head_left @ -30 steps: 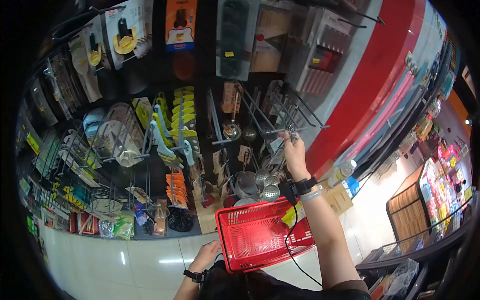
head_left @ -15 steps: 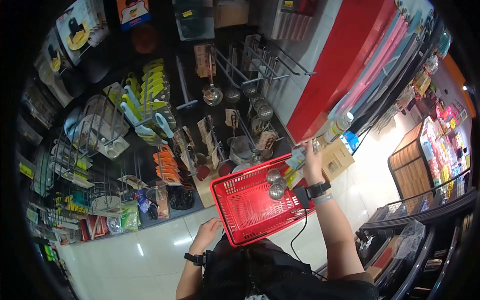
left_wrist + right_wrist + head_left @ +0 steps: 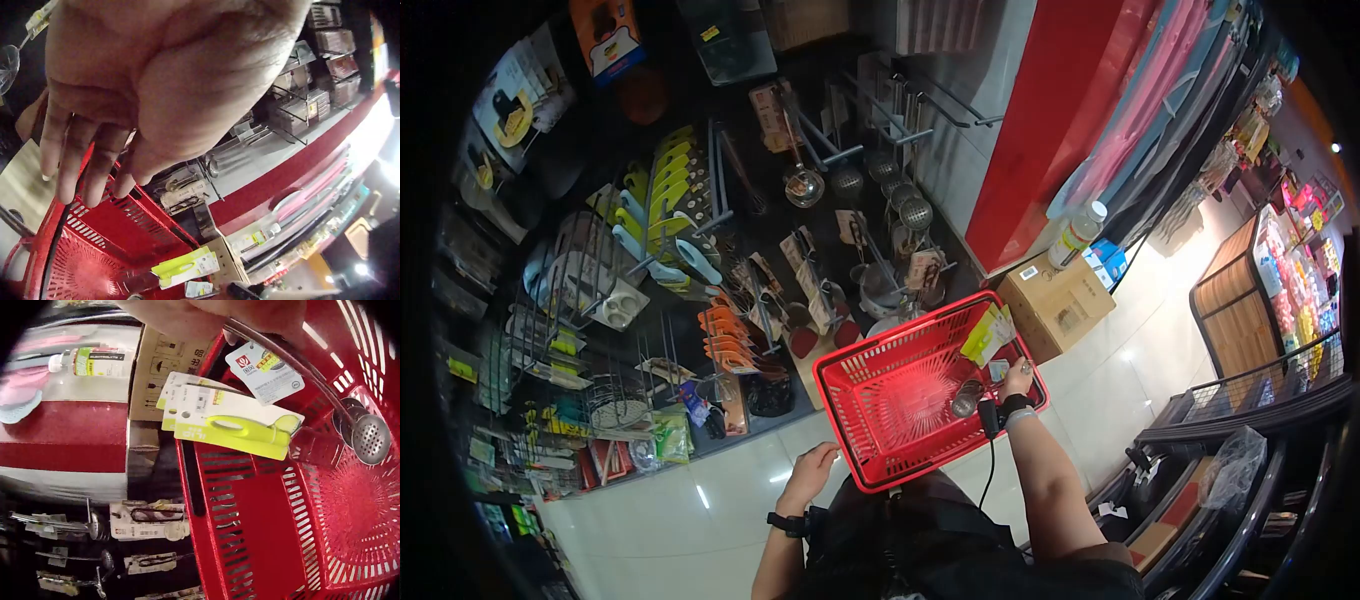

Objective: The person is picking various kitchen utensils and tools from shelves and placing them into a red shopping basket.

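A red shopping basket is in front of the person's body. Inside its right end, my right hand grips the handles of several metal perforated ladles. Their round heads hang low over the basket floor, and a white tag dangles from the handles. Against the wall nearby lean carded tools with lime-green handles. My left hand is outside the basket's left rim, holding nothing. In the left wrist view its fingers point down, loosely extended, overlapping the rim.
Hooks with hanging ladles, orange-handled utensils and green-handled ones fill the rack ahead. A cardboard box with a bottle on top stands right of the basket. Another black rack is at the lower right.
My right hand has come down from the hooks with the perforated ladles, over the basket's right side and into it. My left hand has hardly moved; the head view has shifted right and down.
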Demonstrator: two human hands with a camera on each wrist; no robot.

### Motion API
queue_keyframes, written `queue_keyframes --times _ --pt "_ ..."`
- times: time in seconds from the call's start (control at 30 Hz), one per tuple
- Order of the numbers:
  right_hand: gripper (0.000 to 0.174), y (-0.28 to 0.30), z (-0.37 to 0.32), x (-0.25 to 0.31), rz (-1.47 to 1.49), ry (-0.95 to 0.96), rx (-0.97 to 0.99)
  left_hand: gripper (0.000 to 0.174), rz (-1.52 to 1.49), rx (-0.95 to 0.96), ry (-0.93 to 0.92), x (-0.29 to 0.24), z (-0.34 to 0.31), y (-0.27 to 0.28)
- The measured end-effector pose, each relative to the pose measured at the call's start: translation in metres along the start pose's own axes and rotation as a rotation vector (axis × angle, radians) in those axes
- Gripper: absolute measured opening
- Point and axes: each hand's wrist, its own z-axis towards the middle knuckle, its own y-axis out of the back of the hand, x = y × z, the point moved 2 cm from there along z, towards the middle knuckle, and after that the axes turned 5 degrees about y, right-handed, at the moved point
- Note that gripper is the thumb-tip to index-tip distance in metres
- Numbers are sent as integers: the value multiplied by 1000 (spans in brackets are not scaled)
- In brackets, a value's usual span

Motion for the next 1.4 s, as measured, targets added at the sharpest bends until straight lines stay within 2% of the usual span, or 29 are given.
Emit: queue_keyframes --times 0.1,0.17,0.23,0.3,0.37,0.4,0.43,0.5,0.53,0.67,0.73,0.83,0.87,0.9,1.0,1.03,1.1,1.13,1.17,1.23,1.3,1.33,1.37,1.4 --pt "32 2 -1 3 7 55 -71 23 11 -13 9 -1 -2 -2" --pt "33 3 0 13 -20 -4 -56 23 17 -17 6 -1 -3 -3" --pt "32 5 1 12 -245 48 -78 23 42 -20 5 -2 -4 -5" --pt "36 1 1 4 -162 91 -66 22 33 -10 39 -7 -5 -4" --pt "40 -5 2 -6 -485 221 -209 21 23 -3 72 -7 -5 -5" --pt "49 -8 -8 8 -367 158 -352 22 43 -22 44 -4 -5 -6" --pt "49 -7 -8 12 -367 158 -350 23 65 -34 15 -4 -5 -5" --pt "52 -6 -8 18 -353 41 -429 23 68 -42 12 -5 -7 -3" --pt "56 -4 -8 21 -287 -7 -384 23 72 -43 7 -6 -7 -3" --pt "66 -5 -6 25 -287 -7 -393 23 71 -44 22 -2 -8 -3" --pt "80 -4 -5 27 -338 -132 -329 23 54 -48 9 -3 -8 -2" --pt "90 1 -9 38 -345 -229 -292 24 49 -63 21 -1 -7 0" --pt "94 8 -12 38 -475 -221 -303 24 48 -68 11 -2 -6 0" --pt "95 6 -12 47 -372 -273 -264 24 37 -52 30 -3 -6 2" --pt "98 15 -24 76 -472 -198 -267 25 35 -28 49 -12 -5 6" --pt "96 14 -25 78 -479 -154 -326 25 48 -15 62 -13 -4 7" --pt "92 13 -25 90 -516 -47 -409 26 34 -5 19 -3 -3 2" --pt "83 14 -36 112 -469 -19 -415 26 27 1 15 -5 -3 3" --pt "76 8 -31 112 -330 158 -430 25 20 6 10 -8 -1 5" --pt "65 -7 -34 136 -251 348 -412 25 6 -13 -1 -13 5 11" --pt "55 -38 -37 169 217 508 -97 27 18 9 27 -7 8 10" --pt "42 -48 -51 205 167 670 58 28 -3 14 28 -12 7 12" --pt "38 -78 -62 247 258 660 451 28 -10 6 21 -12 7 13" --pt "37 -81 -67 258 270 615 461 28 -19 -1 27 -9 8 14"
